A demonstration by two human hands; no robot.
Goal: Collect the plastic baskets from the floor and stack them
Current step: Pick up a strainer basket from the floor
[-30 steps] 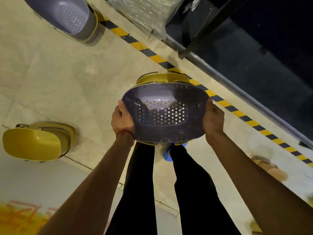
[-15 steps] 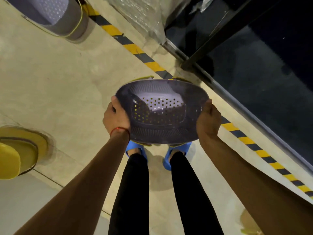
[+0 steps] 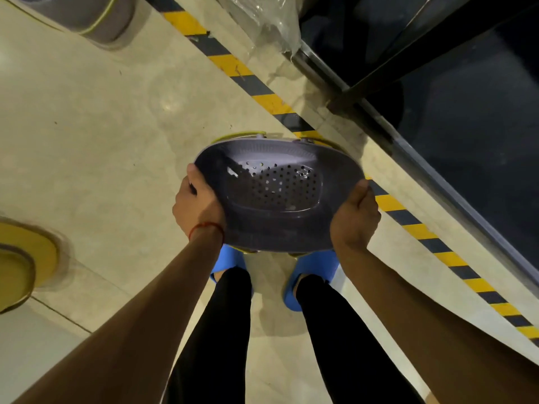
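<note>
I hold a grey perforated plastic basket (image 3: 277,196) in front of me, above my feet. It sits nested in a yellow basket (image 3: 239,136), of which only a rim shows at the far edge. My left hand (image 3: 195,205) grips the stack's left rim and my right hand (image 3: 354,220) grips its right rim. Another grey basket with a yellow rim (image 3: 96,16) lies on the floor at the top left. A yellow basket (image 3: 20,263) lies on its side at the left edge.
A yellow-and-black hazard stripe (image 3: 262,91) runs diagonally across the tiled floor. Beyond it stand a dark metal frame (image 3: 379,83) and clear plastic wrap (image 3: 262,21). My blue slippers (image 3: 309,275) are under the basket.
The view has shifted: the floor baskets at the left and top left slid further toward the frame edges. The held stack stays between both hands, now slightly lower in view.
</note>
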